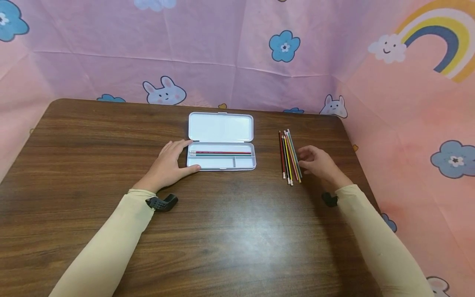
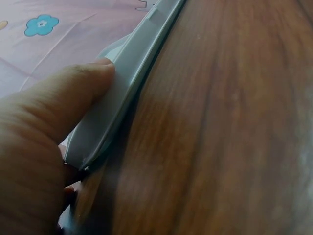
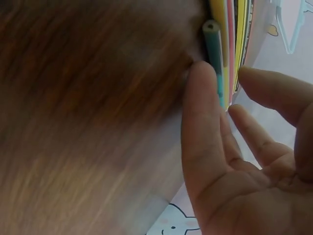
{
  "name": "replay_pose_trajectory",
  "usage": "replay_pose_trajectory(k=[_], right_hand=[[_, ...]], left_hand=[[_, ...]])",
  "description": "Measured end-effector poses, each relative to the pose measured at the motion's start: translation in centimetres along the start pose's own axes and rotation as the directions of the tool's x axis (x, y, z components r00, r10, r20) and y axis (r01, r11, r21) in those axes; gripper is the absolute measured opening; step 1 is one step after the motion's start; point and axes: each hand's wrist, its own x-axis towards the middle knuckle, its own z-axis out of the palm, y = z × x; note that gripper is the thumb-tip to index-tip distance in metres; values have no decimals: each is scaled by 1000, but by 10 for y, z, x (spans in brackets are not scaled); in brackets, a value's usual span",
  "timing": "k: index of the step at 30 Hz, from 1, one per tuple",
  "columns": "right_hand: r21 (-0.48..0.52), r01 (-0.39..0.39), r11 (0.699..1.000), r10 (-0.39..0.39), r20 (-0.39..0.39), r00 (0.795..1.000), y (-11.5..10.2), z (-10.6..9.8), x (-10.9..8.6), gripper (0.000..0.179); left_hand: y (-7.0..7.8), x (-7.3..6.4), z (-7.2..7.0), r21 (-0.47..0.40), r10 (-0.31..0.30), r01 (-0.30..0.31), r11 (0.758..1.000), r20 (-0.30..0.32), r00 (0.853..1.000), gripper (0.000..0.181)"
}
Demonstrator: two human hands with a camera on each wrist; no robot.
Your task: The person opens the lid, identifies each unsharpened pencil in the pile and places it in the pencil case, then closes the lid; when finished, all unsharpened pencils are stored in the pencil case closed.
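Note:
A white pencil case lies on the table with its lid swung back. Two pencils, one red and one green, lie along its long rear compartment. My left hand holds the case at its left end, thumb against the front wall and fingertips at the hinge-side corner. To the right of the case is a loose bundle of several pencils in different colours. Beside it my right hand has its fingers apart; in the right wrist view a fingertip is right at a teal pencil.
The dark wooden table has its right edge close beyond my right hand. A pink cloth with cartoon prints hangs behind the table and along its right side. Black wrist devices sit at both cuffs.

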Motion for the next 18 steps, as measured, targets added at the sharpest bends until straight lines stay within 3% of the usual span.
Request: replay_pose_trajectory(k=[11,18], right_hand=[[-28,-27,999,27,-11,1000,-5,13,6,48],[-99,-41,994,40,-17,999,-8,13,7,47]], left_hand=[[0,0,0,2,-3,3,1000,-2,1000,94],[1,0,0,3,-8,8,1000,6,1000,94]])
